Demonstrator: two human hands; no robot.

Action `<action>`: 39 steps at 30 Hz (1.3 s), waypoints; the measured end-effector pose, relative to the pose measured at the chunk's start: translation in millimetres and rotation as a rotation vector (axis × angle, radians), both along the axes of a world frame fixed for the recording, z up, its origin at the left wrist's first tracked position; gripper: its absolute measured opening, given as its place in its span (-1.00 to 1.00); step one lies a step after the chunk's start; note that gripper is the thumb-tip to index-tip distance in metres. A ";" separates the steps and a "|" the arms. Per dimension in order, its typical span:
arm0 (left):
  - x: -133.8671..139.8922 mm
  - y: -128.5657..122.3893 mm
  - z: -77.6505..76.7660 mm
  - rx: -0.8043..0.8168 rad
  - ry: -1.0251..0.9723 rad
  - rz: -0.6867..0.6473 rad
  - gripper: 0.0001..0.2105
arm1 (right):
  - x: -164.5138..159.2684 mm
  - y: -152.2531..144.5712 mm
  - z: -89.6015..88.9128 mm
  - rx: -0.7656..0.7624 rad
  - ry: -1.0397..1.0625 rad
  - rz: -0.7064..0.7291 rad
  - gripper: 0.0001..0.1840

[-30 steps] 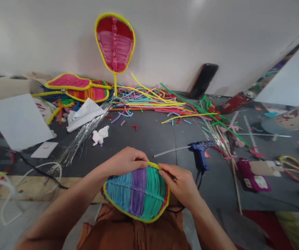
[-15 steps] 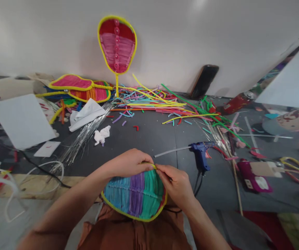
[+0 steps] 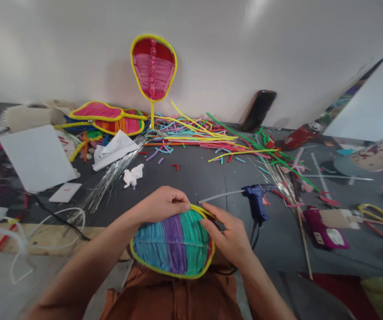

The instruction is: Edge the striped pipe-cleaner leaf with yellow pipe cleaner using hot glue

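Note:
A rounded pipe-cleaner panel, striped blue, purple and green with a yellow rim, is held low in front of my body. My left hand pinches its top edge between thumb and fingers, by a yellow pipe cleaner running along the rim. At the upper right edge is my right hand, its thumb over the panel's front and its index finger stretched along the yellow pipe cleaner. The right hand's other fingers are partly hidden behind the edge. A blue glue gun lies to the right of the hands.
Loose pipe cleaners pile up along the wall beside a standing pink panel with a yellow rim. A phone leans on the wall. A can stands at right, crumpled tissue and white card at left.
The right thumb and index finger have moved apart from their pinch at the rim. More of the yellow pipe cleaner shows between the hands. The left hand has shifted slightly left.

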State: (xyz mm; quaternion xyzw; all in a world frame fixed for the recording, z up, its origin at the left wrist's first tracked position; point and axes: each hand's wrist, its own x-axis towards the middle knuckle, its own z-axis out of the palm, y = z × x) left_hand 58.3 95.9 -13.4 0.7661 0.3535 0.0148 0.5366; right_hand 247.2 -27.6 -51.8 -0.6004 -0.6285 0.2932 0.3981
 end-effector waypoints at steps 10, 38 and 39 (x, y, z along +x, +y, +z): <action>-4.5 21.2 -7.0 -0.466 -0.382 0.498 -0.67 | 46.6 82.1 3.7 -0.013 0.605 0.023 -0.31; 16.4 -1.1 -35.5 -0.610 -0.349 0.562 -0.71 | 32.5 67.5 4.5 -0.520 0.551 0.179 -0.71; 15.9 -0.9 -35.6 -0.626 -0.353 0.549 -0.70 | 33.2 67.8 2.9 -0.538 0.548 0.163 -0.72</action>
